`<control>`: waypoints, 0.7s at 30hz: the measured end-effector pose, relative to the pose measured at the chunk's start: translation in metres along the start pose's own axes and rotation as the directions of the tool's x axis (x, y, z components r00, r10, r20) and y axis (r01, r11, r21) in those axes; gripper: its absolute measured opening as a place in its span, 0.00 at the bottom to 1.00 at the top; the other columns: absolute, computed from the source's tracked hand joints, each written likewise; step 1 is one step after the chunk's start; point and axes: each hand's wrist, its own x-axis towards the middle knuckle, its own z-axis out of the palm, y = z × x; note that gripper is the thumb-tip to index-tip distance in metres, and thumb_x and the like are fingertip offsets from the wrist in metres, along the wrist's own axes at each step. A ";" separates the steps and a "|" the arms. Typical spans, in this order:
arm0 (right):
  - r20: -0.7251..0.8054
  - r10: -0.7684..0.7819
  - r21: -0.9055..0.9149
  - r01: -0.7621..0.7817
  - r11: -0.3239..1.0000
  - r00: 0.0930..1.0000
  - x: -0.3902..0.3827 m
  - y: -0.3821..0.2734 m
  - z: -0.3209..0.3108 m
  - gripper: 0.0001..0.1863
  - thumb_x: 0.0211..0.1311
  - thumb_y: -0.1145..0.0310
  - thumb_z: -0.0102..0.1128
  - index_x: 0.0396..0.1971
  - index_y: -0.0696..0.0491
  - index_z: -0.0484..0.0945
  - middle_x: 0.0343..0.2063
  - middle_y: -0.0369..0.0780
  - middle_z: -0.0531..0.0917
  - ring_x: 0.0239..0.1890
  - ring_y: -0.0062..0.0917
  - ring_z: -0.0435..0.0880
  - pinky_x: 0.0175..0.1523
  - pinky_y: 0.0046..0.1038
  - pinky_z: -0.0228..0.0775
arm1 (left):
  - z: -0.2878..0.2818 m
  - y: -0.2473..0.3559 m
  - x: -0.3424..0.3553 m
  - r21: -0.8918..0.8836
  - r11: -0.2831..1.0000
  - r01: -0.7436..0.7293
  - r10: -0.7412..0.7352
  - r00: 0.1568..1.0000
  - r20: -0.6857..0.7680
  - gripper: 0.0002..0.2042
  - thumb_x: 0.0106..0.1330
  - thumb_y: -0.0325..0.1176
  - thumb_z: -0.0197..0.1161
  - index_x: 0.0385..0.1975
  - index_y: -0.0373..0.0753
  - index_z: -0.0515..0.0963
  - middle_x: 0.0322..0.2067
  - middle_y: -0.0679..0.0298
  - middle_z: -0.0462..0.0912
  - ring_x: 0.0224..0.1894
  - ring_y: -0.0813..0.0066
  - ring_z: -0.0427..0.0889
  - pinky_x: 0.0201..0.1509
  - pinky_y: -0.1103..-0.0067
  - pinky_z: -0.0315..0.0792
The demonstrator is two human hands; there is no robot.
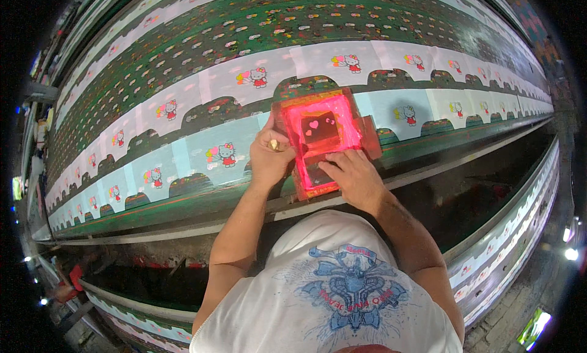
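Observation:
A screen-printing frame (336,102), smeared with bright pink, lies over printed pale fabric pieces at the bench's near edge, with small heart shapes in its inner window. My left hand (269,151) is closed on the frame's left side; a gold-coloured object, perhaps a ring, shows at its fingers. My right hand (353,172) has bent fingers pressed together over a pink crossbar in the frame's lower part; what they grip is hidden. Blue pieces (214,169) and pink pieces (257,59) printed with a cartoon cat and balloons lie in rows either side of the frame.
The long green bench (416,22) slopes away, spotted with ink marks. A dark gap (477,200) separates it from a second bench (513,243) with printed rows behind me. A red object (76,276) sits at the lower left. Grey flooring (520,310) shows at right.

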 end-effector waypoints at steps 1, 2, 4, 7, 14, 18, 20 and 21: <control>0.012 0.011 0.019 -0.011 1.000 1.000 -0.005 -0.002 -0.001 0.29 0.62 0.72 0.69 0.66 0.50 0.85 0.62 0.42 0.85 0.65 0.40 0.80 0.72 0.46 0.73 | 0.001 -0.005 0.001 0.009 1.000 -0.030 0.030 0.999 -0.010 0.14 0.57 0.10 0.74 0.30 0.38 0.80 0.86 0.41 0.65 0.44 0.89 0.85 0.42 0.85 0.75; 0.015 0.021 0.042 -0.021 0.999 1.000 -0.007 -0.004 -0.002 0.29 0.63 0.72 0.69 0.66 0.50 0.85 0.62 0.42 0.85 0.65 0.40 0.80 0.72 0.46 0.73 | 0.002 -0.002 0.004 0.022 0.998 -0.063 0.063 0.998 -0.021 0.13 0.56 0.10 0.74 0.30 0.38 0.81 0.87 0.42 0.64 0.48 0.88 0.86 0.43 0.85 0.76; 0.029 0.036 0.062 -0.037 0.997 0.999 -0.011 -0.007 -0.005 0.28 0.64 0.71 0.68 0.67 0.50 0.85 0.62 0.41 0.85 0.65 0.40 0.81 0.72 0.46 0.73 | 0.003 0.003 0.001 0.034 0.999 -0.035 0.036 0.999 -0.028 0.14 0.56 0.10 0.74 0.31 0.38 0.81 0.87 0.42 0.64 0.51 0.87 0.87 0.46 0.84 0.76; -0.023 0.031 0.160 -0.027 0.987 0.999 -0.015 -0.002 -0.006 0.27 0.64 0.72 0.69 0.65 0.50 0.86 0.63 0.40 0.85 0.65 0.40 0.81 0.72 0.46 0.74 | 0.003 0.011 0.001 0.036 0.999 -0.017 0.019 0.999 -0.031 0.14 0.56 0.09 0.74 0.31 0.38 0.81 0.87 0.43 0.63 0.55 0.82 0.88 0.51 0.81 0.78; -0.215 0.119 0.240 -0.065 0.968 0.969 -0.051 0.024 -0.010 0.29 0.55 0.73 0.80 0.60 0.51 0.89 0.62 0.39 0.87 0.66 0.39 0.83 0.71 0.47 0.76 | 0.040 0.034 0.002 0.006 0.992 -0.128 0.128 0.992 -0.010 0.15 0.58 0.08 0.73 0.33 0.39 0.82 0.87 0.42 0.62 0.46 0.85 0.88 0.45 0.82 0.80; -0.327 0.147 0.270 -0.056 0.961 0.933 -0.084 0.065 -0.016 0.27 0.54 0.76 0.79 0.58 0.53 0.90 0.61 0.41 0.87 0.64 0.41 0.85 0.70 0.47 0.78 | 0.098 0.032 0.011 0.025 0.991 -0.129 0.129 0.992 0.000 0.15 0.57 0.08 0.73 0.33 0.39 0.82 0.88 0.42 0.62 0.43 0.86 0.87 0.44 0.82 0.79; -0.369 0.157 0.263 -0.059 0.963 0.916 -0.103 0.091 -0.020 0.26 0.55 0.78 0.77 0.57 0.53 0.90 0.60 0.42 0.87 0.64 0.43 0.86 0.70 0.48 0.79 | 0.135 0.021 0.015 -0.046 0.991 -0.128 0.127 0.992 -0.021 0.15 0.56 0.08 0.74 0.32 0.38 0.82 0.87 0.43 0.64 0.38 0.87 0.85 0.41 0.83 0.78; -0.383 0.164 0.256 -0.065 0.964 0.909 -0.114 0.106 -0.021 0.25 0.56 0.80 0.76 0.57 0.54 0.90 0.59 0.42 0.88 0.63 0.43 0.86 0.70 0.47 0.79 | 0.151 0.012 0.019 -0.038 0.994 -0.106 0.106 0.994 -0.005 0.15 0.57 0.08 0.74 0.32 0.38 0.82 0.87 0.42 0.64 0.44 0.84 0.87 0.44 0.82 0.79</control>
